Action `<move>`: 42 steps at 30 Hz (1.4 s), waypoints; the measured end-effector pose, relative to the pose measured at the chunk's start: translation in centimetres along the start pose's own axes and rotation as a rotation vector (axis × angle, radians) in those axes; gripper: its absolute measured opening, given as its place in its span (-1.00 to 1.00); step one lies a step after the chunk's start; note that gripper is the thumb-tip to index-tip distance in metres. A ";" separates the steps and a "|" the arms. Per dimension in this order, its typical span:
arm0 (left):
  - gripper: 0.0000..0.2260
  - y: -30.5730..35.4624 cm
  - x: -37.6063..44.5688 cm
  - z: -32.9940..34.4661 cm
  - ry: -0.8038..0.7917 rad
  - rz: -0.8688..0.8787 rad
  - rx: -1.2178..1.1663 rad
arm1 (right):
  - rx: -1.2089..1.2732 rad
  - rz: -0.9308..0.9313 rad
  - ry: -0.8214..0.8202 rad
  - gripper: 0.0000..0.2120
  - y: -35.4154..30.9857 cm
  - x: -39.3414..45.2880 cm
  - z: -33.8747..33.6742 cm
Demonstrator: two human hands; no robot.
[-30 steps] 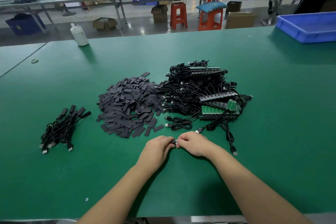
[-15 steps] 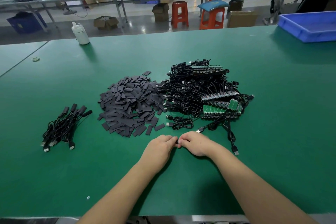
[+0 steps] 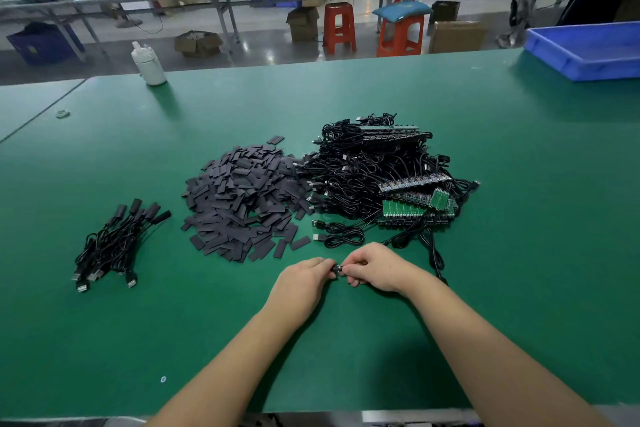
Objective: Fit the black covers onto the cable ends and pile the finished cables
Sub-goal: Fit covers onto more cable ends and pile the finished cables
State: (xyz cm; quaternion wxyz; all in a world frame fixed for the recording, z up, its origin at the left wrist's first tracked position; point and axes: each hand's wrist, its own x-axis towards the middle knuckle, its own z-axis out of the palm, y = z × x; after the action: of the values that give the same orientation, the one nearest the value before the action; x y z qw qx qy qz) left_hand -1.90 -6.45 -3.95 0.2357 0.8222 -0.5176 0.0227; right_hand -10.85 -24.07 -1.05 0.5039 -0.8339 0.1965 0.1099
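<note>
Both hands, left hand and right hand, pinch a small black cable end, mostly hidden by fingers.

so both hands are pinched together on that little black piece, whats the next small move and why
Probably push the black cover further along the cable end: the left hand and right hand meet fingertip to fingertip on it, so it looks part-fitted. Then it likely goes onto the finished pile at left.

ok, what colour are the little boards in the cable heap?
Green, on the circuit boards at the heap's right front edge; clearest in the head view.
</note>
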 end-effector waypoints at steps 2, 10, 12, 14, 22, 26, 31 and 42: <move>-0.79 0.0 0.0 0.0 0.004 0.009 -0.003 | 0.007 0.001 0.009 -0.87 0.0 0.1 0.1; -0.78 0.1 0.4 0.5 -0.035 0.036 0.033 | -0.023 -0.021 0.019 -0.83 0.1 -0.1 0.0; -0.78 0.0 0.3 0.6 -0.045 0.041 0.057 | -0.037 -0.017 0.023 -0.83 0.0 -0.1 0.0; -0.79 0.0 0.3 0.9 -0.054 0.029 0.082 | -0.045 -0.009 0.029 -0.82 -0.2 -0.1 0.1; -0.75 0.4 0.2 1.3 -0.159 -0.028 0.160 | -0.057 0.040 0.062 -0.80 -0.5 0.2 0.7; -0.67 0.6 0.4 0.8 -0.162 -0.090 0.076 | -0.043 0.058 0.082 -0.82 -0.5 0.3 1.1; -0.82 0.8 0.8 -0.5 0.066 -0.552 -0.495 | -0.030 0.071 0.106 -0.85 -0.6 0.1 1.2; -0.97 -0.6 0.7 -2.4 -0.128 -0.647 -0.739 | 0.029 0.053 0.085 -0.87 -1.3 0.0 0.8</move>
State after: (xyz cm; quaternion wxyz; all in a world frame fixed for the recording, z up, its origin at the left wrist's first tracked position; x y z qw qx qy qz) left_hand -0.55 -5.83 -1.85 0.4742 0.8020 -0.2225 -0.2870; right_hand -10.29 -22.81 -0.36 0.5040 -0.8250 0.2412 0.0847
